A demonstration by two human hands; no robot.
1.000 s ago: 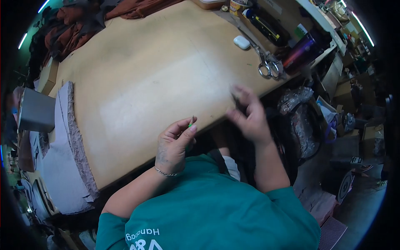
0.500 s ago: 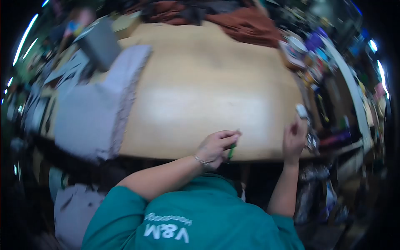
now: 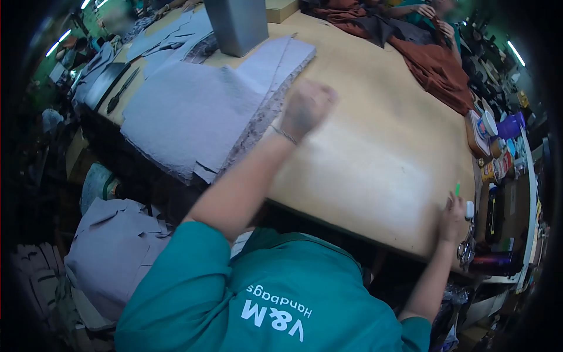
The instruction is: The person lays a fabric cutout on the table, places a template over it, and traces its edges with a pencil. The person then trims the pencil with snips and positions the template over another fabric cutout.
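My left hand (image 3: 308,108) is raised over the table next to the stack of pale grey sheets (image 3: 193,111). It is smeared by motion, with the fingers looking curled, and I cannot make out anything in it. At the table's right edge, my right hand (image 3: 451,220) has its fingers closed on a slim green stick-like tool (image 3: 457,189) that points up. Right beside those fingers lies a small white rounded object (image 3: 469,209). Scissors (image 3: 465,253) lie close to my right wrist.
A grey metal bin-like block (image 3: 237,26) stands behind the sheets. Brown cloth (image 3: 437,76) lies at the far right, near another person's hands (image 3: 431,14). Tubs and a purple container (image 3: 510,125) line the right side. More grey pieces (image 3: 117,258) sit below left.
My left hand has moved up and left toward the grey sheets. The green tool has passed from it to my right hand, and the white object lies beside the right hand. The view has turned left.
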